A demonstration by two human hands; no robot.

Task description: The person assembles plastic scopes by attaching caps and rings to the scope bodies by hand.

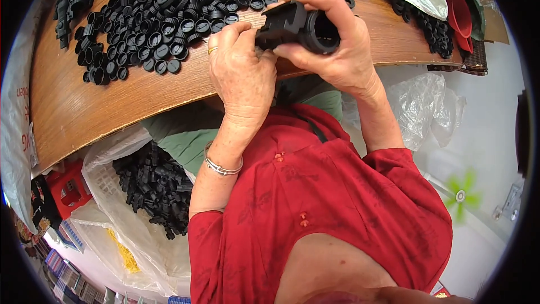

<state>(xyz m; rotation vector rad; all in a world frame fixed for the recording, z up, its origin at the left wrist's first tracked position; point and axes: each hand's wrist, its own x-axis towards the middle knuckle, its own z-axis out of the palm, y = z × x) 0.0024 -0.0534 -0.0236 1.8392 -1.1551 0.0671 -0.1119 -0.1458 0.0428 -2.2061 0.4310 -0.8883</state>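
Both my hands hold one black plastic fitting (298,25) above the near edge of a wooden table (112,93). My right hand (337,45) wraps around its round threaded cap end, whose opening faces up and to the right. My left hand (239,73) pinches the blocky body end from the left; it wears a ring, and a silver bracelet sits on that wrist. A large heap of black ring caps (169,11) covers the table just beyond my hands.
A plastic-lined basket of black fittings (154,183) stands below the table at left, beside a red crate (67,188). Clear plastic bags (424,107) lie at right. More black parts (433,28) and red funnel-like pieces (461,17) sit at the table's far right.
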